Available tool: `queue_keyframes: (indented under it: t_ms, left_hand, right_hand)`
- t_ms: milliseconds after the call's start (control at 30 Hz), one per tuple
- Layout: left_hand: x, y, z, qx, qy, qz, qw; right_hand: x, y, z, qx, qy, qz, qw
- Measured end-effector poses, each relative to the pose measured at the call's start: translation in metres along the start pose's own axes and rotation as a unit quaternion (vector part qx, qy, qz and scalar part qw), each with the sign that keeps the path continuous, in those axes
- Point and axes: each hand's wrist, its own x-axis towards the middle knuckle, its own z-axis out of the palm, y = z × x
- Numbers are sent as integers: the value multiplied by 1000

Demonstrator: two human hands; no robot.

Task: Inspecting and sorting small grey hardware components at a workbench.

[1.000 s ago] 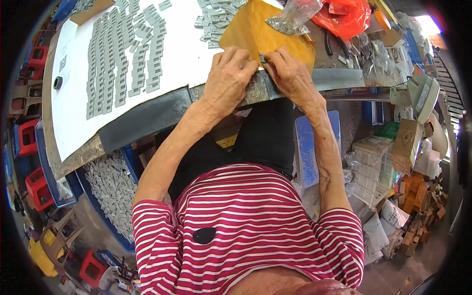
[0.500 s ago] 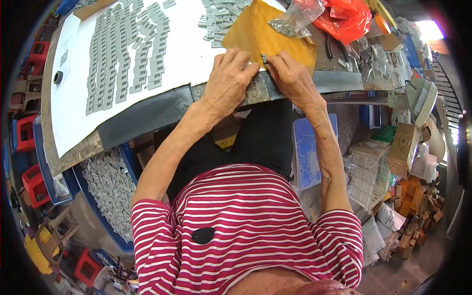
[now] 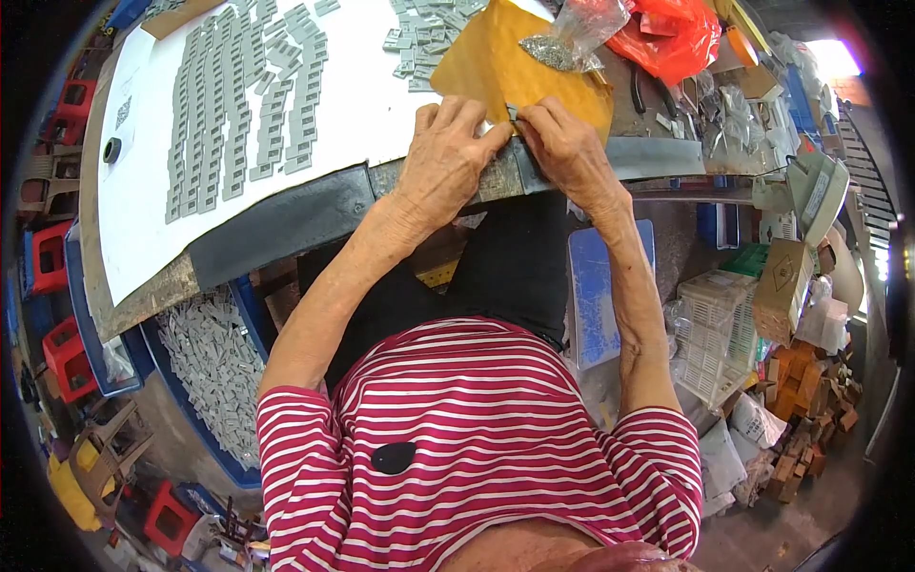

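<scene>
At the table's near edge, both my hands work close together in front of a yellow-brown paper sheet (image 3: 477,71). My right hand (image 3: 569,148) is closed, its thumb and fingertips pinching a small grey piece (image 3: 513,113) that is mostly covered. Beside it, my left hand (image 3: 446,153) is closed with curled fingers, the thumb reaching toward that piece; whatever its fingertips grip is hidden. Grey rectangular parts (image 3: 229,105) lie in long overlapping rows on the white sheet (image 3: 353,105) to the left. A looser heap of similar parts (image 3: 419,48) lies beyond my left hand.
A clear bag of tiny metal pieces (image 3: 560,52) rests on the paper, beside a red plastic bag (image 3: 667,38) and dark-handled pliers (image 3: 637,91). A black ring (image 3: 112,150) sits at far left. Below the table stands a blue bin (image 3: 250,448) full of grey parts.
My left thumb has shifted slightly toward the right hand. The right fingers have moved a little at the small piece. The rows of parts have not changed.
</scene>
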Motion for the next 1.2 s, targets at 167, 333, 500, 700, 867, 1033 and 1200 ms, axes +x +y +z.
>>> queue_keyframes:
  t_ms: [167,333,500,700,867,1033,1200]
  left_hand:
    - [2,2,-1,8,-24,2,1000]
    - [3,4,-1,19,-33,-1,999]
    - [3,3,2,18,-10,17,1000]
    - [2,5,0,30,-36,-5,999]
    - [2,6,1,29,-26,1,999]
    - [1,5,2,41,-16,17,999]
    - [0,5,4,36,-7,19,999]
  right_hand:
    - [0,1,1,9,8,1,1000]
    - [0,1,1,4,19,5,1000]
    - [1,-1,-4,20,18,13,1000]
    - [2,-2,-5,22,-4,20,1000]
    - [2,-1,-2,3,5,24,1000]
    - [3,0,0,-15,-11,24,1000]
    - [5,1,-1,-22,-24,21,999]
